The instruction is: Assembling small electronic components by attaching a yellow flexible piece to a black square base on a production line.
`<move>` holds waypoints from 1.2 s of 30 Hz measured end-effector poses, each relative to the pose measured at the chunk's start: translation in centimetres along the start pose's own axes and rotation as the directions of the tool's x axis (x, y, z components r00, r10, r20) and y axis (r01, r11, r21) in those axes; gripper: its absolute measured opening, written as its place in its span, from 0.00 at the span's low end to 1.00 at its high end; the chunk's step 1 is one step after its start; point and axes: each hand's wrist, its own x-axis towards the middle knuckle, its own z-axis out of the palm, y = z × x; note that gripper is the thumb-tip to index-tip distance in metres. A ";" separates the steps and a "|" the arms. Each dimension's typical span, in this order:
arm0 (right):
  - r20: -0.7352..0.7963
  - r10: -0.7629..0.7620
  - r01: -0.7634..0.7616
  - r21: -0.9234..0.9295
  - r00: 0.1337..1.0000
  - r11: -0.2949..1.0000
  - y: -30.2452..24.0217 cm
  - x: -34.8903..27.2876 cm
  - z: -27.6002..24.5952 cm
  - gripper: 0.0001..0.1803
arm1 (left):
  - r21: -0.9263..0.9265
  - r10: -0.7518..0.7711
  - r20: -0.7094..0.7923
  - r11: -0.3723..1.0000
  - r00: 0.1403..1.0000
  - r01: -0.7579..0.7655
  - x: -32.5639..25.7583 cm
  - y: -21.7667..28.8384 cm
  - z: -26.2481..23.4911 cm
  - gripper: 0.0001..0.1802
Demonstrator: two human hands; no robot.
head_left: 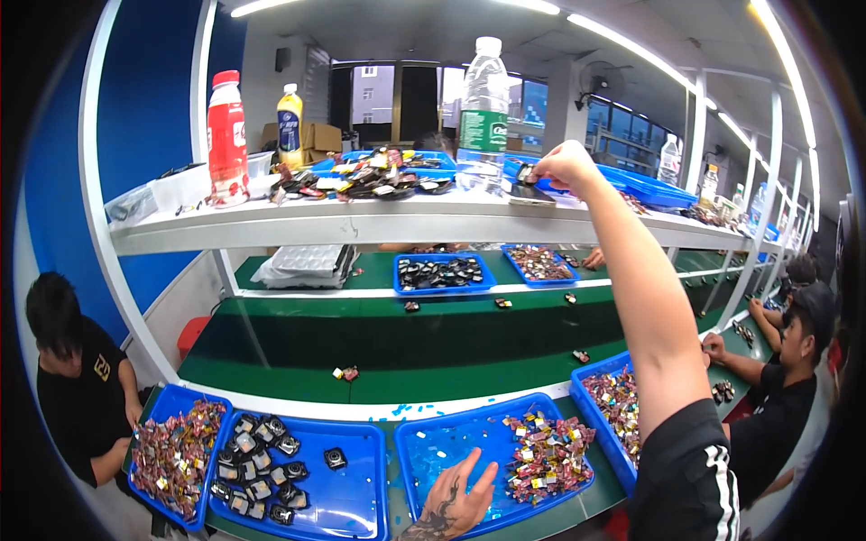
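Head view, right hand: The right hand (568,167) is raised to the white metal shelf (307,233). Its fingers are bunched closely at a small dark piece (526,172); from here I cannot tell whether they grip it.
Small dark piece: At shelf level, right of the clear plastic bottle with a green label (483,117).
Left hand: The left hand (456,500) is over the blue rectangular plastic tray (478,433), lower down. Fingers extended and parted, nothing seen between them; contact with the tray cannot be told.
Tray contents: A heap of small red, yellow and silvery parts (548,455) fills the right portion, beside the left hand.
Neighbouring tray, left: A second blue plastic tray (347,505) bears black square modules (257,464), mostly clustered on its left side; one lies apart.
Green belt: Behind the trays, the long green belt (271,343) carries a few scattered parts.
Co-workers: A person in a black top (86,388) is at far left; another, in a dark cap (798,370), is at right.
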 end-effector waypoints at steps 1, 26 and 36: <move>-0.059 0.013 -0.011 0.050 0.998 0.999 0.8 1.1 0.3 0.06 | -0.010 0.021 0.004 1.000 1.000 -0.021 0.3 0.1 0.0 0.34; 0.179 -0.465 0.494 -0.178 0.867 0.851 6.1 -19.0 -2.7 0.12 | 0.006 -0.229 0.176 0.973 0.958 0.231 1.4 -2.3 -5.6 0.14; 0.391 -0.413 0.500 -0.152 0.823 0.853 15.8 -29.8 2.8 0.07 | 0.632 -0.715 0.317 0.649 0.623 0.423 -6.6 -8.3 -12.5 0.27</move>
